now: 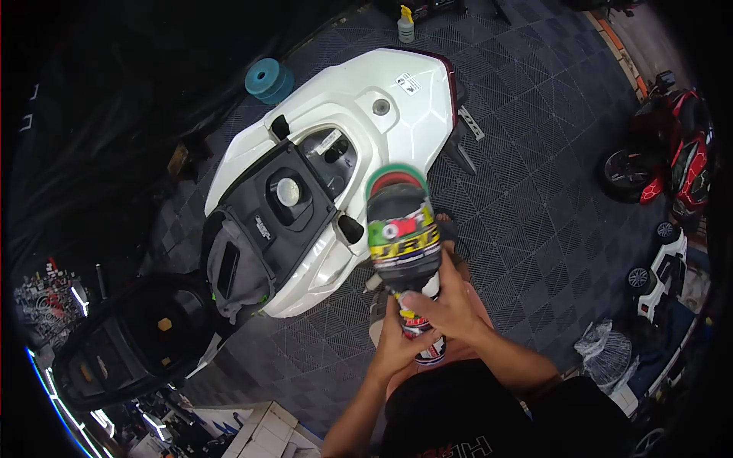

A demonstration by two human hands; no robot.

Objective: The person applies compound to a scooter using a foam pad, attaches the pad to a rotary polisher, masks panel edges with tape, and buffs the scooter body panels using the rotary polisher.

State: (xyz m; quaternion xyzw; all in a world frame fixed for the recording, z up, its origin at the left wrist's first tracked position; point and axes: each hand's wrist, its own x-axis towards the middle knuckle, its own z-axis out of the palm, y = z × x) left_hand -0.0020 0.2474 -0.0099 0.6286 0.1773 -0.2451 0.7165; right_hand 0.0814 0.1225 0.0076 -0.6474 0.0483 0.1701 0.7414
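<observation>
Both of my hands are wrapped around a sticker-covered polisher [403, 243], whose green and red pad [374, 183] points away from me. My left hand [401, 347] grips the near end of the body. My right hand [452, 305] holds it from the right side, thumb across the top. The pad overlaps the edge of a white scooter's rear bodywork [336, 99] in the view; I cannot tell whether they touch. The scooter's seat [145, 328] is raised, and a small white round container [288, 191] sits in the opened middle.
A spray bottle [405, 27] and a round teal object [269, 80] stand beyond the scooter. A red motorcycle [679, 153] and a white toy car [663, 271] are at the right. A grey cloth [237, 263] drapes over the scooter.
</observation>
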